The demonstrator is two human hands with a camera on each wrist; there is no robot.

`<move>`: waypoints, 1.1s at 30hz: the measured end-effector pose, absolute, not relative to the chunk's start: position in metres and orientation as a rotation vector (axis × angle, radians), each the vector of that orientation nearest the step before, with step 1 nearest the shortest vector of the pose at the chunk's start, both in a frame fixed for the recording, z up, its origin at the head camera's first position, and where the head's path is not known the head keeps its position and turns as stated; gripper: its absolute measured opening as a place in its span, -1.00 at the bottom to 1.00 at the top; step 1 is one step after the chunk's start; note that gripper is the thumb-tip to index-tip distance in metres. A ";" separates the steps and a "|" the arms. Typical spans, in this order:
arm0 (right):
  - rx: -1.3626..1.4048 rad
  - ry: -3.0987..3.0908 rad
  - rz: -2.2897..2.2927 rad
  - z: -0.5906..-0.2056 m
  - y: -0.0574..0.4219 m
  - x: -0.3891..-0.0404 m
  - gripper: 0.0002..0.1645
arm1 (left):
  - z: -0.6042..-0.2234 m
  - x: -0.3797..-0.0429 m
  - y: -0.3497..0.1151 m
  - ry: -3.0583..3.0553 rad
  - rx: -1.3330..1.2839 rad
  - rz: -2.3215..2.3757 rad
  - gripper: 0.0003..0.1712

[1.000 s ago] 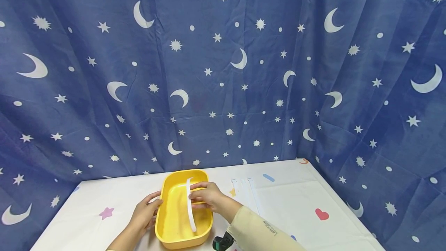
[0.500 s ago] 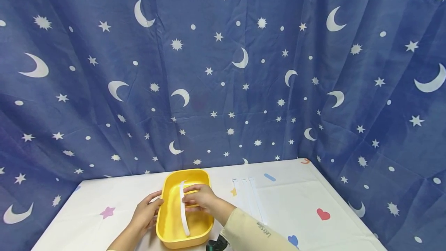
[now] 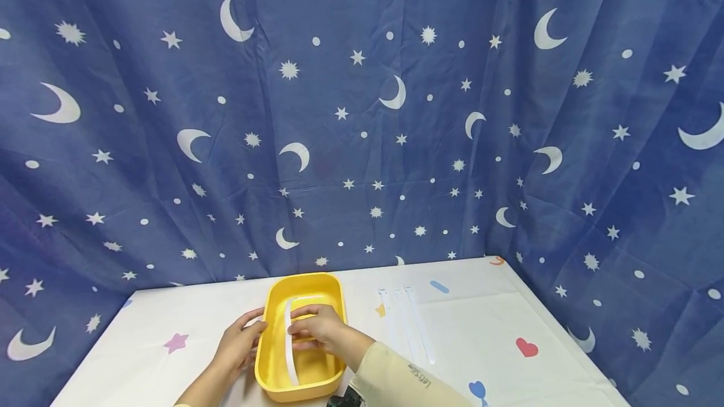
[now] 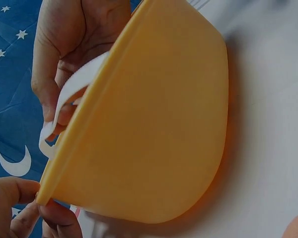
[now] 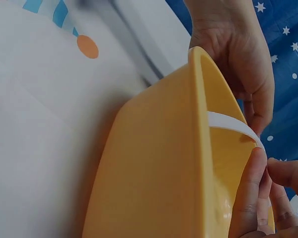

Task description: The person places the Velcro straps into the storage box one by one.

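A yellow plastic basin (image 3: 317,370), oblong with rounded corners, stands on the white table. My left hand (image 3: 234,344) holds its left side, thumb at the rim and fingers on the outer wall; the left wrist view shows fingers pinching the rim (image 4: 45,191). Reaching in over the right side, my right hand (image 3: 321,326) pinches a soft white strap (image 3: 289,353) between thumb and fingers. The strap bows in an arc lengthwise inside the basin, close to its left wall. In the right wrist view the strap (image 5: 231,123) curves up past the rim to the fingertips.
Three more white straps (image 3: 417,319) with buckle-like ends lie side by side on the table to the right of the basin. The white tablecloth (image 3: 469,319) carries printed shapes. A blue star-and-moon curtain (image 3: 351,156) hangs behind and at the sides.
My right hand has moved left within the basin, carrying the strap from the middle toward the left wall. My left hand keeps its hold on the rim.
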State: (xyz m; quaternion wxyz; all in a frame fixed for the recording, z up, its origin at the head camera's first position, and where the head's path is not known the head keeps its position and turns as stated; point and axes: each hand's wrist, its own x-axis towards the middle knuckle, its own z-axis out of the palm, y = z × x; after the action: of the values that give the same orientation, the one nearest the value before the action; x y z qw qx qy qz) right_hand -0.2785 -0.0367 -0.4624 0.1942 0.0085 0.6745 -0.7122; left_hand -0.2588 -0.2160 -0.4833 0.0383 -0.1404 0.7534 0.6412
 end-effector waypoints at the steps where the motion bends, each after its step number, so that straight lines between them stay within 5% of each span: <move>1: 0.026 1.889 -1.997 -0.463 -0.038 -0.278 -0.68 | -0.483 -0.258 -0.216 2.310 -0.435 1.968 -0.41; 33: 0.067 1.897 -1.985 -0.491 -0.053 -0.284 -0.66 | -0.483 -0.258 -0.215 2.295 -0.426 1.989 -0.43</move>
State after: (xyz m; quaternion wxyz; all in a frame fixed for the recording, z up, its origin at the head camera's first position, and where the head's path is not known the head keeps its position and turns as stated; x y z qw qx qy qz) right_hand -0.2843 -0.0527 -0.4910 0.1964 0.0239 0.6772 -0.7087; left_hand -0.2577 -0.2148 -0.4835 0.0376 -0.1387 0.7478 0.6482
